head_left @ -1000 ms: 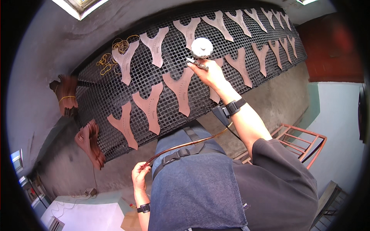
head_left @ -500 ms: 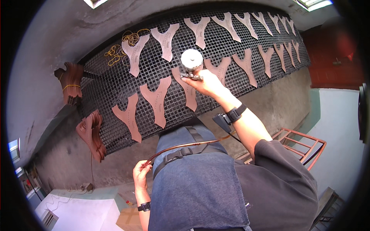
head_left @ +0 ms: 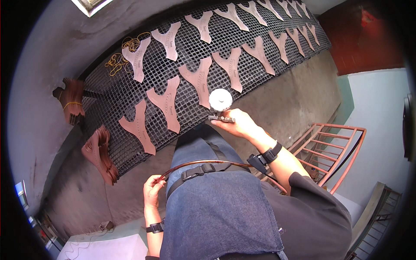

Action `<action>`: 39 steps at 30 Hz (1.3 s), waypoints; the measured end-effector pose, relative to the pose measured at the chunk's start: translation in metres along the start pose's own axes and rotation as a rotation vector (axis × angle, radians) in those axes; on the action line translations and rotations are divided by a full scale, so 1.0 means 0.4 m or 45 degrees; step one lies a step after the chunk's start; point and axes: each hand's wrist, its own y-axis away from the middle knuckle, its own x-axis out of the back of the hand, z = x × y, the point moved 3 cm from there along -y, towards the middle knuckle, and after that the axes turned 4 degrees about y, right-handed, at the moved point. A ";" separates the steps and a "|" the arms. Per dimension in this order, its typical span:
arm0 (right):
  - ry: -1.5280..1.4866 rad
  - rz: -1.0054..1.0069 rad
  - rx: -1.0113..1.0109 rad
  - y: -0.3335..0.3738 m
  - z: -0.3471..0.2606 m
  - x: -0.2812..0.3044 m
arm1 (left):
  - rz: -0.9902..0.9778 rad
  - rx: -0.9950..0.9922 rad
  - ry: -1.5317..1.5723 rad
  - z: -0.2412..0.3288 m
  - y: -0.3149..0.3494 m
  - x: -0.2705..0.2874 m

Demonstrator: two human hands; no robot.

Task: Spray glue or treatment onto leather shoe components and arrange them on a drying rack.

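Observation:
My right hand (head_left: 242,125) is wrapped around a spray gun (head_left: 220,100) with a round whitish cup on top. It is held near the front edge of a black mesh table (head_left: 106,97), just by the lower tip of a pinkish-brown Y-shaped leather piece (head_left: 199,80). Several such pieces lie flat on the mesh in two rows. Down at my left side, my left hand (head_left: 152,193) pinches a reddish-brown hose (head_left: 197,162), which runs across my denim apron toward my right side.
At the table's left end are two stacks of brown cut pieces, a banded stack (head_left: 71,104) and a loose stack (head_left: 99,154). Yellow rubber bands (head_left: 116,63) lie at the far left. A reddish metal rack (head_left: 336,145) stands at my right. A concrete wall (head_left: 47,125) borders the left side.
My right hand has drawn the spray gun back from over the near row to the table's front edge. The view has shifted to the right. My left hand still holds the hose.

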 end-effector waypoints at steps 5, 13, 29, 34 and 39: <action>-0.054 0.080 -0.060 0.033 0.010 -0.008 | -0.039 0.023 -0.045 0.013 -0.009 0.005; 0.022 0.296 -0.024 -0.079 0.067 0.045 | -0.022 0.022 -0.056 0.035 -0.030 -0.020; -0.212 0.567 0.007 -0.421 0.141 0.264 | 0.158 0.072 0.010 0.077 -0.052 -0.123; -0.377 0.551 0.143 -0.441 0.107 0.279 | 0.166 0.090 -0.015 0.075 -0.045 -0.134; -0.434 0.386 0.165 -0.374 0.037 0.250 | 0.168 0.045 0.011 0.062 -0.034 -0.112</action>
